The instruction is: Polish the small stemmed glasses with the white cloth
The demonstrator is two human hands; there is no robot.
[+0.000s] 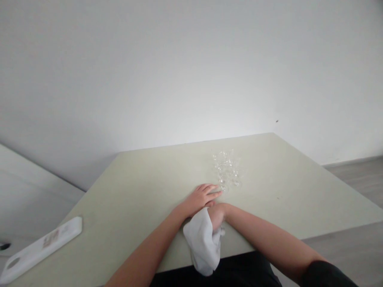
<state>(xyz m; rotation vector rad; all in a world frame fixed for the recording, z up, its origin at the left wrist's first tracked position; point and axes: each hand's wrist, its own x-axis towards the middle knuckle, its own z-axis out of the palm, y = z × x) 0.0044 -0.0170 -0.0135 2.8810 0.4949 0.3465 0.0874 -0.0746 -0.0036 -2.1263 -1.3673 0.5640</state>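
Note:
A white cloth [203,241] hangs in folds from my right hand [218,215], whose fingers are bent inward and mostly hidden by the cloth and the wrist. The lower end of the cloth droops over the front table edge against the dark clothing. Just beyond it, my left hand [201,198] lies palm down with its fingers stretched out to the right. Its fingertips reach the bases of a cluster of clear stemmed glasses [226,165]; whether they touch cannot be made out. The two hands are close together, the right nearer to my body.
The pale green table [143,183] runs back to a plain white wall [191,71]. At the left edge lies a long white object with a round hole [44,247]. A white panel [32,195] stands beyond the left side, and grey wood floor [356,175] shows at the right.

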